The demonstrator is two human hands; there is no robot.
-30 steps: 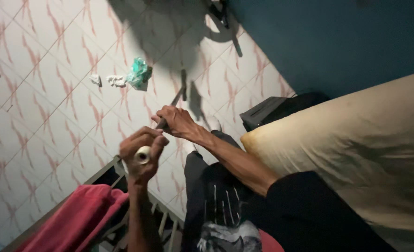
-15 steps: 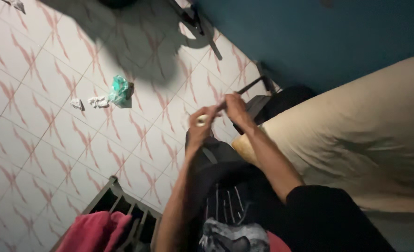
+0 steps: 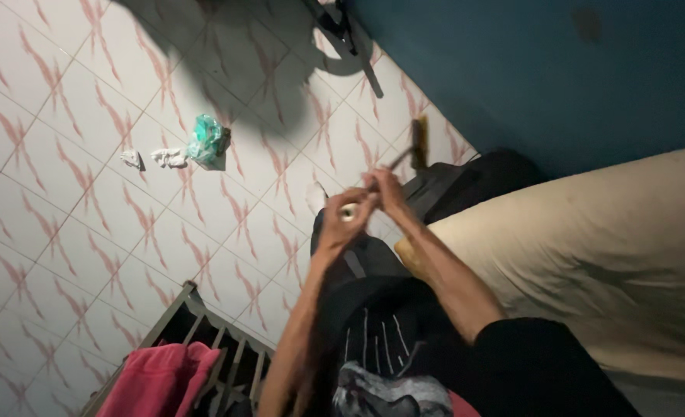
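A small pale roll (image 3: 348, 212) is pinched in the grip of the left hand (image 3: 341, 220), with the fingers closed round it. Just beside it, touching at the fingertips, the grip of the right hand (image 3: 387, 190) is closed on the lower end of a thin dark stick (image 3: 401, 158), which slants up and away from the hands. A yellowish, blurred head (image 3: 419, 141) is seen at its far end; what kind of tool it is cannot be told.

Both hands are held above a dark garment with a pale print (image 3: 373, 340) lying beneath the forearms. To the right of the hands a tan mattress (image 3: 589, 255) is seen, and a dark bag (image 3: 466, 181) lies just beyond them against the blue wall (image 3: 528, 69).

Well to the left of the hands, on the tiled floor (image 3: 87, 154), a crumpled green wrapper (image 3: 208, 141) lies beside two scraps of white paper (image 3: 168, 157). Below the left forearm, a red cloth (image 3: 164, 382) is draped over a slatted frame (image 3: 203, 332).
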